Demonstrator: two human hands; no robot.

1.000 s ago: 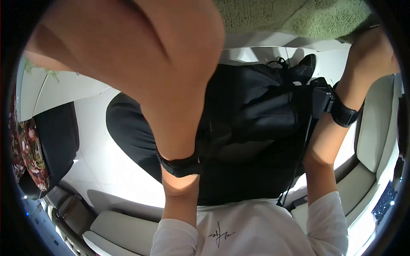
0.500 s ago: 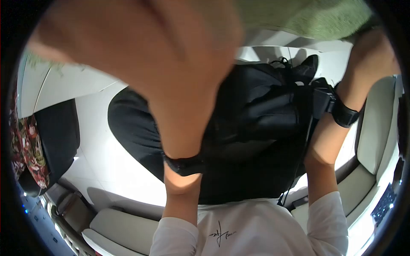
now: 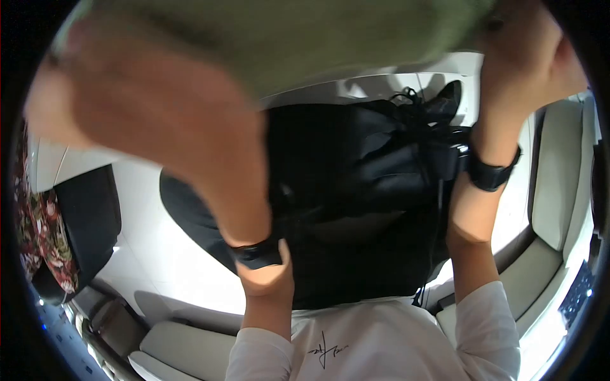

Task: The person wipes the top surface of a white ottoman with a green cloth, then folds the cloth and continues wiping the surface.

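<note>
A green, fuzzy cloth (image 3: 356, 38) stretches across the top of the view, blurred, its lower edge hanging above my knees. My left hand (image 3: 146, 95) is large and smeared, close to the camera, with its fingers bent at the cloth's left end. At the right end, my right hand (image 3: 527, 57) is closed at the cloth's edge, its fingertips mostly hidden. Both wrists wear black straps, the left strap (image 3: 257, 255) and the right strap (image 3: 492, 174).
A white table (image 3: 47, 168) edge lies at the left, beside a black chair (image 3: 89, 209) and flowered fabric (image 3: 54, 235). Pale cushioned seats (image 3: 556, 178) curve along the right and lower left. A black cable (image 3: 438, 235) runs over my black-clad lap.
The green cloth has come lower and spread further left across the top. My left hand has moved left, and my right hand has shifted slightly left.
</note>
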